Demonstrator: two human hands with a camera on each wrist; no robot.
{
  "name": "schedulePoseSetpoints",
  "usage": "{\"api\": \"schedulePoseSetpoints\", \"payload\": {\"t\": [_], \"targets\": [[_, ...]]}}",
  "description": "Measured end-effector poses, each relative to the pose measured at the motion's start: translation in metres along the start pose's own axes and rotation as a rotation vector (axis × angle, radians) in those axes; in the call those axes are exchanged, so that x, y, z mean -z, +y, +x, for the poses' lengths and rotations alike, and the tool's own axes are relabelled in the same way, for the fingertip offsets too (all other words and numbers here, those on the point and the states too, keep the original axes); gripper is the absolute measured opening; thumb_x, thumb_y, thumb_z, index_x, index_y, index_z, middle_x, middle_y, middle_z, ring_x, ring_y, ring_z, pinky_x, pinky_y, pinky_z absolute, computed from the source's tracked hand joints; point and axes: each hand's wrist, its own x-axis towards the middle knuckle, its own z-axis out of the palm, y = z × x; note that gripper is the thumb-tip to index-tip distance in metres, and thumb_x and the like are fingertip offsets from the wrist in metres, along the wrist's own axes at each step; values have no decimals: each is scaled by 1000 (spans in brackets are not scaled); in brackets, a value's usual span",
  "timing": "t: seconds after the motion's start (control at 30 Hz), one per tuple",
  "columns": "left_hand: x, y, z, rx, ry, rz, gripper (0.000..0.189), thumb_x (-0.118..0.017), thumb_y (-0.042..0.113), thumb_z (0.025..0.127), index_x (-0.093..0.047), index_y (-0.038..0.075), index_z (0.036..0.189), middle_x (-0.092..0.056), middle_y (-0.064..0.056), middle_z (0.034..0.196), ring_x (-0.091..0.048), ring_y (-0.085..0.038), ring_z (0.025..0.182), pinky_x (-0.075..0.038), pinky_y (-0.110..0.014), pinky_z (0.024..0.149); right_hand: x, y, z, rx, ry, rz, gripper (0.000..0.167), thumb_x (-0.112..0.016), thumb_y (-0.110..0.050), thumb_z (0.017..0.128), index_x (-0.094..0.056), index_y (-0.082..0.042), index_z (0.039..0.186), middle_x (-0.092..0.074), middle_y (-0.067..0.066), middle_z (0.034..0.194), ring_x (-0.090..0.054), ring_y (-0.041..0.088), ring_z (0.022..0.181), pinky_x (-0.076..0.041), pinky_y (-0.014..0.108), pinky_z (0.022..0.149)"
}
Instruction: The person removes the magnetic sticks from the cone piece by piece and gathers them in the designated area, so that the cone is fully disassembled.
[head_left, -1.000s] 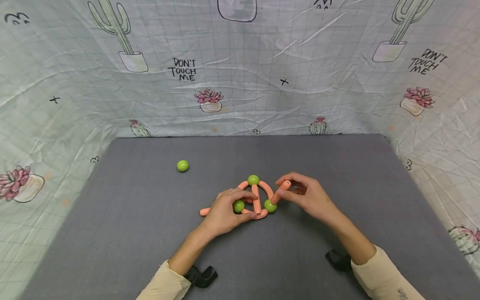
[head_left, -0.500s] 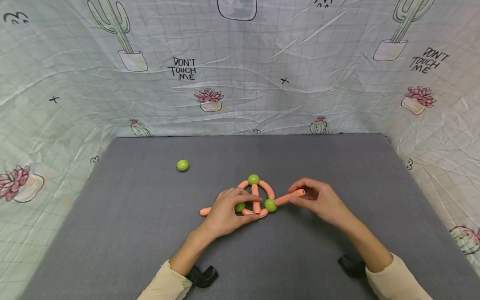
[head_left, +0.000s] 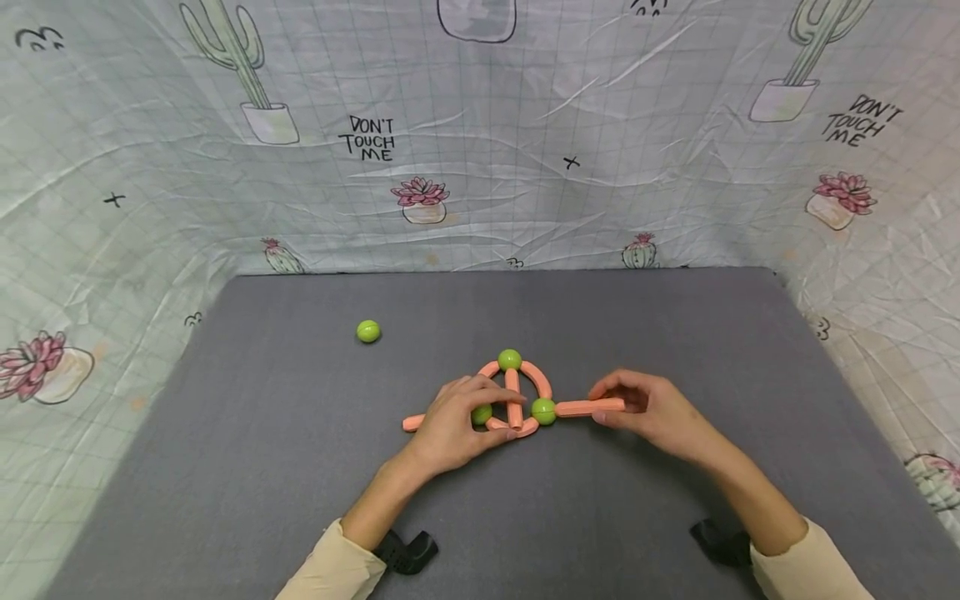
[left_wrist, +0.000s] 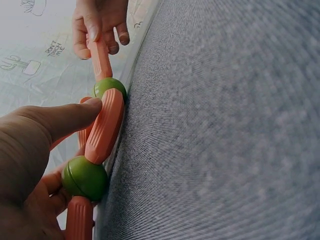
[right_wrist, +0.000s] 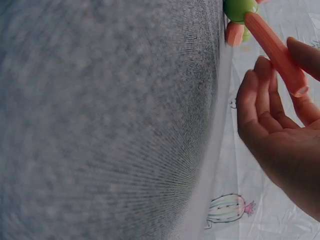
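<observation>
A ring of orange curved rods joins green balls at its top, left and right. From the top ball, a straight orange rod runs down across it. My left hand grips the ring's near left part, its thumb on the front curved rod. My right hand pinches the outer end of another straight orange rod, whose inner end meets the right ball. Beyond the left hand, a third straight rod sticks out leftward, its inner end hidden.
A loose green ball lies on the grey tabletop, behind and left of the ring. Behind the table hangs a printed curtain, which also flanks both sides. A black band shows at the left wrist.
My right hand has moved right and toward me, swinging its rod from steeply raised to nearly level, pointing right from the ball. My left hand keeps its grip on the ring.
</observation>
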Motion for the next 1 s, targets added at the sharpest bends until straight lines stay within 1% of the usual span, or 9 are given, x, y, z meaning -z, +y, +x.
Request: {"api": "schedulePoseSetpoints", "payload": {"t": [0.2, 0.3, 0.5, 0.7, 0.87, 1.0], "targets": [[1, 1, 2, -4, -3, -5, 41, -89, 29, 83, -78, 27, 122, -71, 7, 114, -64, -15, 110, -42, -55, 112, 4, 3, -1, -26, -14, -2, 26, -80, -20, 93, -73, -9, 117, -72, 10, 107, -67, 9, 82, -56, 26, 71], [1, 1, 2, -4, -5, -5, 41, -90, 29, 83, -78, 27, 122, -71, 7, 114, -64, -15, 111, -42, -55, 112, 7, 5, -1, -24, -27, -12, 26, -81, -17, 92, -73, -9, 116, -73, 10, 106, -69, 9, 85, -57, 25, 74], [0, 0, 4, -9, -5, -4, 41, -90, 28, 83, -78, 26, 122, -71, 7, 115, -64, -16, 113, -42, -56, 113, 14, 9, -3, -29, -57, -35, 30, -83, -13, 89, -72, -5, 116, -74, 11, 106, -71, 9, 91, -58, 25, 77], [-3, -1, 4, -11, 1, -3, 41, -89, 29, 83, -78, 26, 122, -72, 7, 116, -65, -16, 114, -42, -56, 113, 19, 14, -4, -57, -77, -35, 34, -83, -12, 88, -72, -3, 119, -73, 13, 109, -70, 10, 91, -58, 25, 77], [-4, -1, 1, 1, 4, -11, 39, -89, 30, 83, -78, 28, 121, -72, 8, 113, -66, -15, 112, -41, -56, 113, 18, 16, -7, -82, -76, -69, 32, -82, -12, 89, -73, -6, 119, -74, 11, 110, -69, 9, 89, -57, 26, 74], [-3, -1, -1, 9, 12, -6, 39, -90, 31, 83, -78, 29, 120, -71, 10, 112, -66, -15, 115, -41, -56, 115, 16, 15, -7, -98, -91, -65, 32, -81, -13, 91, -73, -7, 121, -74, 11, 113, -69, 10, 91, -57, 26, 75]]}}
